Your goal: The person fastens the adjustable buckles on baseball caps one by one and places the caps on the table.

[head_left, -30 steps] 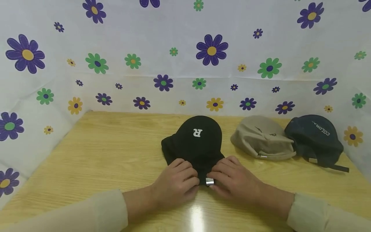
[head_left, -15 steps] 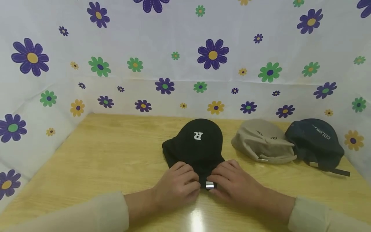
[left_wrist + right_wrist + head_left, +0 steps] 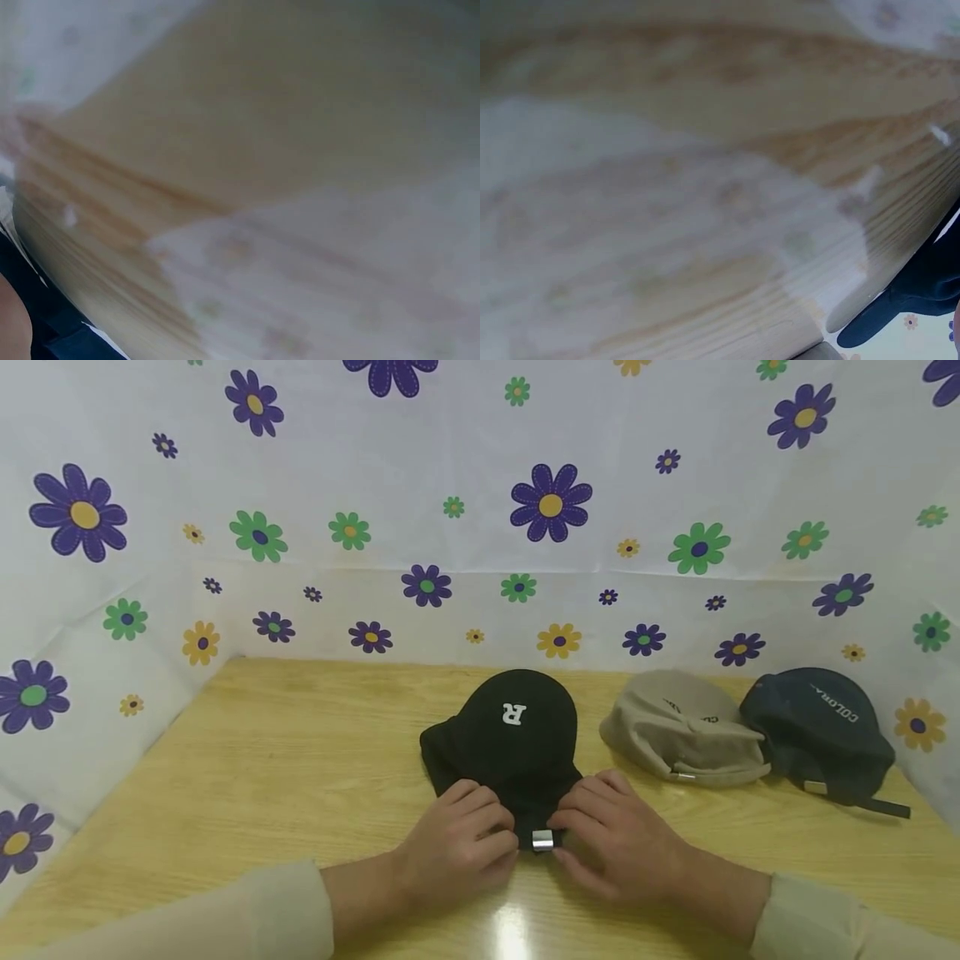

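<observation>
A black baseball cap (image 3: 510,739) with a white letter R sits at the middle of the table, its back strap towards me. My left hand (image 3: 459,839) grips the cap's near edge left of the metal buckle (image 3: 542,840), fingers curled over the fabric. To the right of the buckle, my right hand (image 3: 622,839) pinches the strap end between thumb and fingers. Part of the lower cap is hidden behind both hands. Dark cloth (image 3: 56,322) shows at the lower left of the left wrist view, and more dark cloth (image 3: 922,285) at the lower right of the right wrist view.
A beige cap (image 3: 682,735) and a navy cap (image 3: 817,731) lie side by side at the right, the navy one's strap sticking out. Behind the wooden table (image 3: 300,752) hangs a white flowered cloth (image 3: 450,452). The wrist views are mostly blurred table surface.
My right hand has shifted slightly right, away from the buckle, uncovering more beside it. The left hand keeps its hold. The head view has tilted a little, so everything sits slightly lower.
</observation>
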`<state>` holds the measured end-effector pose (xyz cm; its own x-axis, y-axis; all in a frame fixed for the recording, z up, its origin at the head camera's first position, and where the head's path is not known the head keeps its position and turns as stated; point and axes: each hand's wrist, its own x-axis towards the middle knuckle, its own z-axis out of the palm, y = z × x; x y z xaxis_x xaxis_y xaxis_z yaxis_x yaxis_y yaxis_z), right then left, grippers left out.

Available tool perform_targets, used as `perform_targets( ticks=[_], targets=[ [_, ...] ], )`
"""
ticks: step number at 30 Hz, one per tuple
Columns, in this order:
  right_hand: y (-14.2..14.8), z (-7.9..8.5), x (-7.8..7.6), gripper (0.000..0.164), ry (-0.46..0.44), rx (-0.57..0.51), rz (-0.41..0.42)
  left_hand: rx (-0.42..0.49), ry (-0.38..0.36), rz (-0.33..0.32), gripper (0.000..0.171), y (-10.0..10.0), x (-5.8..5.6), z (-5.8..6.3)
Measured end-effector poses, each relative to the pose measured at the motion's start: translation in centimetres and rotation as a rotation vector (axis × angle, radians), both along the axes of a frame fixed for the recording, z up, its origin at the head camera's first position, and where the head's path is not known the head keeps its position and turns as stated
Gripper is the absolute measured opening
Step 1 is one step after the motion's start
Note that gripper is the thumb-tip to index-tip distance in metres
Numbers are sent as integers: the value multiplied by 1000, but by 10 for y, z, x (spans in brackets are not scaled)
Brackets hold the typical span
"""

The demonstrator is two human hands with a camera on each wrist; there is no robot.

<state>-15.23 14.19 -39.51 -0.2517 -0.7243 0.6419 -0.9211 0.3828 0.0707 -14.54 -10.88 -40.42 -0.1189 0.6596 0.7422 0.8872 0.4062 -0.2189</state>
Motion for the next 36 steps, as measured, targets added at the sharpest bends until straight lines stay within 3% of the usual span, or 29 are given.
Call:
perform_targets(
  ticks=[13,20,27,36],
  targets=[
    [1,-1,0,18,-6,-8,26,-14,-44,29,9,-1,1,-1],
    [0,-3,0,16,20,-6,38,-11,-30,14,9,-1,0,-1],
    [-1,-5,-2,20,54,-53,84,-31,-66,43,5,0,1,-3],
    [-4,-4,-3,20,77,-109,133,-24,-66,42,24,2,1,-3]
  ],
)
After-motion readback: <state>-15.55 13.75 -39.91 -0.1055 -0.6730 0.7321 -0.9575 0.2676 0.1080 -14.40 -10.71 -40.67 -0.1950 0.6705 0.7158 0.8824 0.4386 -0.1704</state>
